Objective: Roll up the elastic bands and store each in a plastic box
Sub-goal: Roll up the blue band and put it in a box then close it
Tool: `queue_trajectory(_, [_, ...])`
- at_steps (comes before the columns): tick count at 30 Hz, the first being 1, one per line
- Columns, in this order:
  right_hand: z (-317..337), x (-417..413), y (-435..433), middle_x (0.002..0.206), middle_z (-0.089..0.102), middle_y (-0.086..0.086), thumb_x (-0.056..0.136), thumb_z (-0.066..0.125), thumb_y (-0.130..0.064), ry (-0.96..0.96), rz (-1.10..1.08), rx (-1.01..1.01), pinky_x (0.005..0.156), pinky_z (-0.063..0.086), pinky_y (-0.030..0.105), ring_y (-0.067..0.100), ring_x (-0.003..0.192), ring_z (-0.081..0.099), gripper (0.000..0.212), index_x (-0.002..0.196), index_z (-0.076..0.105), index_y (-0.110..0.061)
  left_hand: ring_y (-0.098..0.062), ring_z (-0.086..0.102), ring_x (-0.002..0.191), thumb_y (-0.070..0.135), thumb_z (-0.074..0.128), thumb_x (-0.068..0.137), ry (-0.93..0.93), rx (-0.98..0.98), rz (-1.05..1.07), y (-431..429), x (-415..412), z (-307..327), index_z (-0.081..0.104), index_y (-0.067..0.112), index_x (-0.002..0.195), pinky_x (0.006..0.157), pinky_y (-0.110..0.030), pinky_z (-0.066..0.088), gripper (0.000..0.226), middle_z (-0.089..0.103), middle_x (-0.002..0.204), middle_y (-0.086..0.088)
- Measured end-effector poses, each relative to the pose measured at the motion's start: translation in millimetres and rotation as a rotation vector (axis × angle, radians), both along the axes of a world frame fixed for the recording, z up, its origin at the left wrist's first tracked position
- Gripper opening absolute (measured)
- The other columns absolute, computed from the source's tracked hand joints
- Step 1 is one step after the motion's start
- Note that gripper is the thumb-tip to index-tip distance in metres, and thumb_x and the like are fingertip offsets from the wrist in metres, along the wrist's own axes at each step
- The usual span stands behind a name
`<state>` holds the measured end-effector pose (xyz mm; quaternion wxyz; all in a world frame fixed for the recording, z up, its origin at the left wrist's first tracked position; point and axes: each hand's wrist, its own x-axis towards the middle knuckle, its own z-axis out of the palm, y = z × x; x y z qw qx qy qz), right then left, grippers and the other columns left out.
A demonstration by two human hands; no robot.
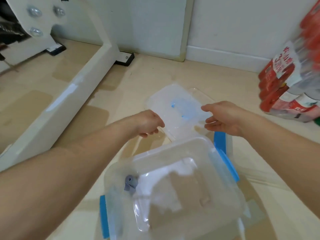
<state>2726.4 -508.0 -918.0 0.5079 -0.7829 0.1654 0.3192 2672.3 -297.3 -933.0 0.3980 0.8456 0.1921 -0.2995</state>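
A clear plastic box (223,172) with blue side clips stands open on the floor in front of me. A small grey rolled elastic band (130,184) lies inside it near the left wall. Beyond the box a clear plastic lid (173,104) with a blue mark lies flat on the floor. My left hand (149,123) hovers at the lid's left edge with its fingers curled and nothing seen in them. My right hand (220,118) is over the lid's right edge with fingers spread. Whether either hand touches the lid is blurred.
A white furniture frame (72,90) runs diagonally across the floor on the left. A red and white wrapped pack of bottles (290,80) stands at the right by the white wall. Tan floor lies between them.
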Motion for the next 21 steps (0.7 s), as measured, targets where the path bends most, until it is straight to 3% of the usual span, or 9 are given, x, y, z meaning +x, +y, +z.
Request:
queue_trajectory(5, [-23,-8,-1,0.098,0.052,0.005,0.094,0.056,-0.023,0.031,0.066,0.043,0.071,0.052,0.029,0.024,0.080,0.055,0.030,0.120,0.055,-0.009,-0.021,0.062,0.096,0.032,0.056,0.088,0.317,-0.015,-0.027,-19,24,-64,0.062,0.017,0.116,0.081,-0.032,0.052,0.033,0.064,0.113,-0.004])
queue_trajectory(9, [-25,-15,-18,0.100,0.053,0.013,0.094,0.052,-0.015,-0.019,0.020,0.137,0.086,0.053,0.035,0.023,0.085,0.057,0.031,0.117,0.057,0.005,-0.023,0.049,0.085,0.007,0.049,0.085,0.339,-0.136,0.108,-23,32,-83,0.066,0.005,0.093,0.077,-0.032,0.044,0.018,0.062,0.100,-0.010])
queue_trajectory(11, [-22,-17,-26,0.107,0.059,0.015,0.094,0.051,-0.011,-0.066,0.001,0.141,0.087,0.053,0.035,0.023,0.087,0.061,0.023,0.112,0.062,-0.002,-0.024,0.052,0.084,-0.002,0.051,0.074,0.210,-0.073,0.117,-26,36,-84,0.067,-0.001,0.099,0.075,-0.032,0.047,0.030,0.065,0.107,-0.018])
queue_trajectory(13, [-18,-17,-34,0.120,0.060,0.014,0.092,0.049,-0.004,-0.159,-0.006,0.104,0.087,0.054,0.035,0.022,0.093,0.062,0.026,0.113,0.061,-0.012,-0.024,0.061,0.091,-0.003,0.055,0.073,-0.020,0.091,0.121,-30,41,-73,0.067,0.002,0.110,0.078,-0.027,0.052,0.039,0.067,0.116,-0.013])
queue_trajectory(15, [-13,-16,-40,0.132,0.054,0.006,0.089,0.049,0.000,-0.304,0.055,-0.001,0.093,0.052,0.037,0.019,0.103,0.059,0.040,0.123,0.057,-0.021,-0.022,0.064,0.101,0.002,0.063,0.078,-0.307,0.302,0.092,-28,46,-49,0.071,0.012,0.107,0.087,-0.026,0.051,0.032,0.071,0.109,-0.004])
queue_trajectory(17, [-3,-15,-42,0.143,0.043,0.001,0.086,0.053,-0.001,-0.453,0.144,-0.096,0.097,0.048,0.037,0.017,0.113,0.053,0.058,0.137,0.044,-0.028,-0.023,0.065,0.093,0.013,0.069,0.078,-0.575,0.467,0.030,-26,53,-9,0.073,0.015,0.095,0.078,-0.025,0.048,0.017,0.072,0.095,-0.003])
queue_trajectory(21, [35,-14,-43,0.161,0.007,-0.002,0.082,0.064,-0.011,-0.766,0.267,-0.312,0.114,0.018,0.034,0.022,0.146,0.010,0.093,0.149,0.006,-0.040,-0.018,0.050,0.085,0.023,0.063,0.087,-0.982,0.451,-0.017,-32,54,73,0.063,0.017,0.089,0.068,-0.025,0.030,0.006,0.052,0.093,0.003])
